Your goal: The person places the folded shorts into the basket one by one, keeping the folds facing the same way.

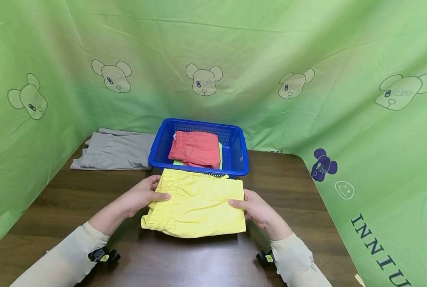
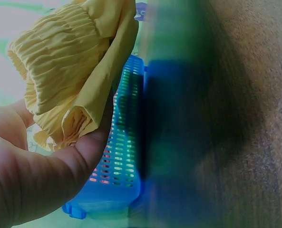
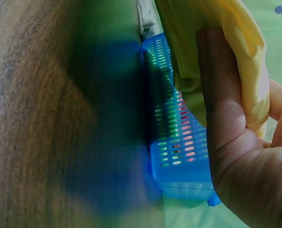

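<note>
Yellow shorts [image 1: 202, 205], folded into a flat bundle with a gathered elastic waistband, are held up above the table in front of the basket. My left hand [image 1: 143, 196] grips the waistband end, thumb on top and the other fingers underneath. At the opposite end my right hand [image 1: 258, 209] pinches the folded edge the same way. Both wrist views show the yellow cloth [image 2: 60, 57] between thumb and fingers, raised off the wood. Just beyond the shorts stands a blue plastic basket [image 1: 245, 159] containing folded red shorts [image 1: 199, 147] on top of a bright green garment [image 1: 220, 153].
Grey shorts [image 1: 118, 151] lie on the table left of the basket, near the back edge. The brown wooden table [image 1: 285, 179] is enclosed by a green curtain [image 1: 253, 44] printed with bear heads. Bands with small black cameras [image 1: 103, 255] sit on both wrists.
</note>
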A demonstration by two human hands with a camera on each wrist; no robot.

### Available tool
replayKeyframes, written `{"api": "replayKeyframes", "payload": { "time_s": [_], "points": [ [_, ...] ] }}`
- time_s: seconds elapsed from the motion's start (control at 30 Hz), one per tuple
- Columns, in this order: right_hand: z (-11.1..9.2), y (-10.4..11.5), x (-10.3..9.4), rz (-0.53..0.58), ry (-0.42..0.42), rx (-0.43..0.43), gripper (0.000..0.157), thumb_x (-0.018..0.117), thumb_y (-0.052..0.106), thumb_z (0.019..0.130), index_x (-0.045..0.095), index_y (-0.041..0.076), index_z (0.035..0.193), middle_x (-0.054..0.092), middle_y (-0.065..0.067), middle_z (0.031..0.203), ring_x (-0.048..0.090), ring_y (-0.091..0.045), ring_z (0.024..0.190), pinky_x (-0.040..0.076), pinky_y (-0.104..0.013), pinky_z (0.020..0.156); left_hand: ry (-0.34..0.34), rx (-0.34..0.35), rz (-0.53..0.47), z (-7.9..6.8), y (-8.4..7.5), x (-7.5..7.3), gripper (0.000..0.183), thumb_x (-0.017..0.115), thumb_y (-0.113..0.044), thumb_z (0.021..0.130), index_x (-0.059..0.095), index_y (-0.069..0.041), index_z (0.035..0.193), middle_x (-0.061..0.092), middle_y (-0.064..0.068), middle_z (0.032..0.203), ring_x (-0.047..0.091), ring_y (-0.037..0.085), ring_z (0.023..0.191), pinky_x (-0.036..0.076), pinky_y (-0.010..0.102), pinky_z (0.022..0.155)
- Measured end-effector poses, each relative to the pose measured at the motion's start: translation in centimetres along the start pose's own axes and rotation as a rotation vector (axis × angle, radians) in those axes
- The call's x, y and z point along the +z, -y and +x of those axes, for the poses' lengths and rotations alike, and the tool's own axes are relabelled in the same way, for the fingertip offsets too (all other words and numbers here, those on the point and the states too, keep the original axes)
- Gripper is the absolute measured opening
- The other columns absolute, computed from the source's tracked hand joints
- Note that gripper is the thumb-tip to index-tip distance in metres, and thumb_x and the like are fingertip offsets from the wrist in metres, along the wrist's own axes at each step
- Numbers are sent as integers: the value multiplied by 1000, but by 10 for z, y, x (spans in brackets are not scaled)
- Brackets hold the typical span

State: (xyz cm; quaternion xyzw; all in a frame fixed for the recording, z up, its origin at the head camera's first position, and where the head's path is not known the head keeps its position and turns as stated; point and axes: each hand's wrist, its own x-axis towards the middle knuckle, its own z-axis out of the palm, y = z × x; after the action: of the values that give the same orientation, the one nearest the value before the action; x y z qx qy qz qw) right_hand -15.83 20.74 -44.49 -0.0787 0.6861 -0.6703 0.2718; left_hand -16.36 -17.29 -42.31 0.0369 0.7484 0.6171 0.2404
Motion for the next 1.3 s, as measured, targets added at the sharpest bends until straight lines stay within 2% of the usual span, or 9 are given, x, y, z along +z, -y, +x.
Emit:
{"api": "replayKeyframes", "payload": {
  "time_s": [0.33,0.6,0.97,1.3],
  "points": [
    [-8,12,0,-33,24,-34,39,65,14,101,50,-6,131,77,-12,105,77,-28,89,61,-52,74,-4,13,-8,-8,-9,-4,75,73,-15,95,27,1,152,60,22,130,69,23,101,60,40,84],
    [-8,20,-1,-28,33,-32,39,64,13,102,50,-7,131,77,-11,106,77,-28,91,61,-52,75,46,44,-42,-10,-18,-7,75,70,-12,97,24,4,153,62,21,127,72,23,98,61,40,82],
    [-14,32,1,-18,31,-60,40,64,13,101,50,-7,132,77,-12,107,77,-28,92,61,-50,76,51,70,-59,-15,-27,-7,76,70,-9,97,22,5,154,63,21,126,72,22,99,62,41,82],
    [-9,41,-4,-27,30,-71,36,63,14,102,50,-5,130,78,-10,104,77,-26,90,62,-49,75,42,73,-16,-9,-34,-11,77,71,-13,97,22,2,155,59,23,130,72,24,100,61,43,83]
  ]
}}
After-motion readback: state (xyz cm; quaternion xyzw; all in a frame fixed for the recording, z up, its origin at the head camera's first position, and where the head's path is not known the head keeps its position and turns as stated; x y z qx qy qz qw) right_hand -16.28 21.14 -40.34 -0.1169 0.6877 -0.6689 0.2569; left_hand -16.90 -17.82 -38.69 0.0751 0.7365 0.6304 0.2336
